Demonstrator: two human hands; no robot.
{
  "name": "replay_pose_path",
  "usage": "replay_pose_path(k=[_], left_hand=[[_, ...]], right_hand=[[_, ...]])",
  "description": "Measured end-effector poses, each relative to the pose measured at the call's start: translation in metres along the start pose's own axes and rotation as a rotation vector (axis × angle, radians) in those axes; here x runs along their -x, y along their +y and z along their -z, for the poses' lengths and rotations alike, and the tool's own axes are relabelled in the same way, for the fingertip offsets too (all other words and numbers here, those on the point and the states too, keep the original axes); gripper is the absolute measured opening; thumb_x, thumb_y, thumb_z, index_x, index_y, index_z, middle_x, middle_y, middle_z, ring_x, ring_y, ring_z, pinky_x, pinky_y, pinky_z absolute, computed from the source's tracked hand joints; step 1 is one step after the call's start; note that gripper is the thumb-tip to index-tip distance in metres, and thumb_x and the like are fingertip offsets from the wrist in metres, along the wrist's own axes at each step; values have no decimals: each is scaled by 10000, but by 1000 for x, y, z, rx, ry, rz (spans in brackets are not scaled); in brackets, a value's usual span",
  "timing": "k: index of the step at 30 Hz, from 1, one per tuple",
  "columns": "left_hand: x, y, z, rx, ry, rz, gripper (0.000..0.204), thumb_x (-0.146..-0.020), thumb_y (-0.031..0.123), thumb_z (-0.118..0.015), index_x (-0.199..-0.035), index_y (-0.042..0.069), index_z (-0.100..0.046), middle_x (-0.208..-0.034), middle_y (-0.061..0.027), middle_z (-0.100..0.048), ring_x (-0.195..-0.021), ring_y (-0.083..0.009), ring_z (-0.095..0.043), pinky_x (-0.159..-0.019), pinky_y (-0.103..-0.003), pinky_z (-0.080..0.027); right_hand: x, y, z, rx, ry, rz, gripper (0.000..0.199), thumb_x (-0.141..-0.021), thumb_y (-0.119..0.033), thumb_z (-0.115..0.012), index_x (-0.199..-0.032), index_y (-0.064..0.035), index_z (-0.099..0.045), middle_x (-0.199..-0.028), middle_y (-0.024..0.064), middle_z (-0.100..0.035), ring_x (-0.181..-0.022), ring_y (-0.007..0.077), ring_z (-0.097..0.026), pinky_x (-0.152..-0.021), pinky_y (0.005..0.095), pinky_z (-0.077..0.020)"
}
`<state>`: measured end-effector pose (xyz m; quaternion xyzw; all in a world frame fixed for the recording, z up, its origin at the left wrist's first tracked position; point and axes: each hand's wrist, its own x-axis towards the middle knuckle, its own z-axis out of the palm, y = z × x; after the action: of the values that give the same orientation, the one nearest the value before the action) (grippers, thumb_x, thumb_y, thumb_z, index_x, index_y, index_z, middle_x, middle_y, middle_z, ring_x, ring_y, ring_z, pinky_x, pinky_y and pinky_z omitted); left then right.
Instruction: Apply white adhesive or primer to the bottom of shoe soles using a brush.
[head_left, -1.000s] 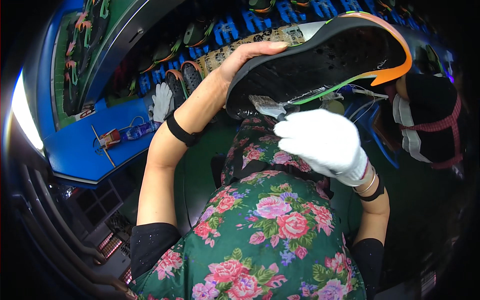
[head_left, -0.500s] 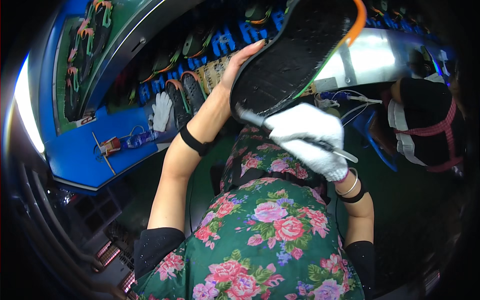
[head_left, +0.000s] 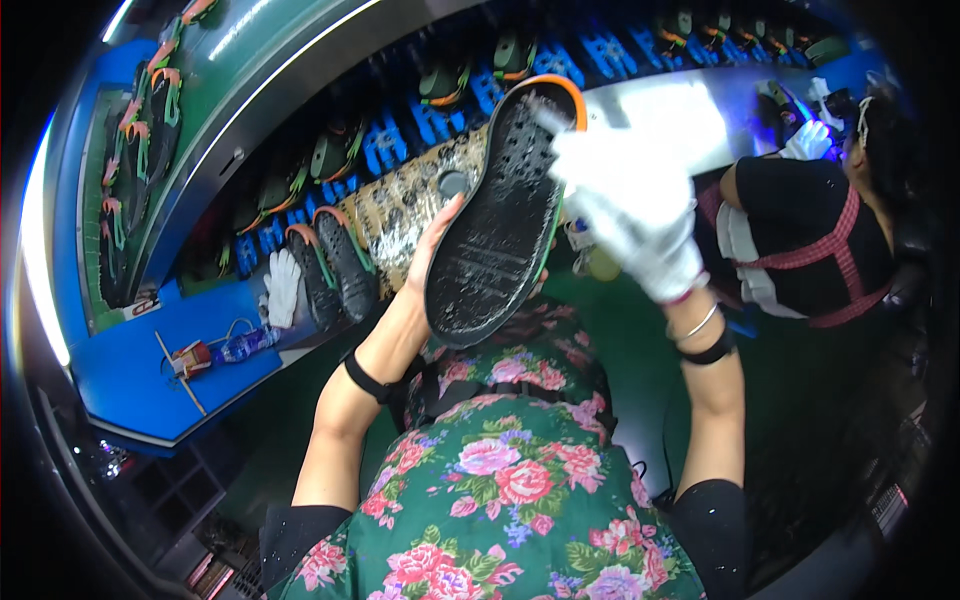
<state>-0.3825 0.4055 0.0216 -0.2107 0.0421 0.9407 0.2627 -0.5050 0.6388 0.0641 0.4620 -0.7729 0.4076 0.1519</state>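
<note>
My bare left hand [head_left: 437, 240] holds a black shoe sole [head_left: 497, 225] with an orange rim by its left edge, tilted up with its studded face toward me. My right hand [head_left: 630, 205], in a white glove, grips a small brush [head_left: 548, 117] whose tip touches the sole's upper end. The sole's surface looks wet and shiny.
A curved conveyor [head_left: 400, 150] with blue holders carries several black and orange soles. A white glove [head_left: 282, 287] and a small bottle [head_left: 240, 345] lie on the blue bench. A person in black with a red-trimmed apron [head_left: 810, 245] works at the right.
The sole has swung down and more upright in front of me. My gloved right hand moved from its lower edge up to its top end with the brush.
</note>
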Motion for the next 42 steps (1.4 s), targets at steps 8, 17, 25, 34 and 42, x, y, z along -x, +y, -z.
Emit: replay_pose_path(k=[8, 17, 25, 34, 42], left_hand=[[-3, 31, 14, -28, -85, -22, 820, -1003, 689, -398, -1570, 96, -411, -1470, -328, -497, -1176, -538, -619, -1000, -666, -515], [8, 45, -14, -98, -158, -263, 742, -1022, 563, -477, -1556, 52, -420, -1483, -306, -508, -1263, -474, -604, -1074, -626, -491], [79, 132, -98, -541, -661, -541, 1204, -824, 814, -620, -1609, -3, -213, -1529, -397, -331, -1235, -611, -540, -843, -599, -627], [75, 244, -90, 121, -316, -1025, 1013, -998, 759, -305, -1640, 85, 96, -1693, -288, 16, -1558, -499, -35, -1235, -683, -205], [110, 243, -83, -1361, 1203, -1968, 1092, -770, 380, -920, -1605, 61, -294, -1417, -202, -461, -1203, -308, -513, -1095, -462, -402]], right_hand=[[29, -75, -20, -894, -178, -161, 219, -826, -66, -776, -1043, -84, -793, -1081, 89, -776, -979, 260, -734, -868, 377, -578], [40, -69, -35, -1497, -30, -619, 113, -789, 47, -762, -902, 41, -761, -984, 223, -758, -868, 289, -739, -780, 364, -608], [66, -47, -45, -1431, 361, -1037, 202, -777, 106, -697, -973, 84, -740, -1051, 241, -749, -833, 255, -742, -722, 323, -630], [67, -47, -103, -1290, 91, -977, 237, -837, 76, -745, -1072, 61, -765, -1035, 143, -778, -883, 184, -737, -781, 303, -615], [82, -46, -103, -1292, 188, -1077, 206, -818, 80, -730, -1019, 55, -768, -1032, 183, -775, -814, 198, -731, -734, 299, -602]])
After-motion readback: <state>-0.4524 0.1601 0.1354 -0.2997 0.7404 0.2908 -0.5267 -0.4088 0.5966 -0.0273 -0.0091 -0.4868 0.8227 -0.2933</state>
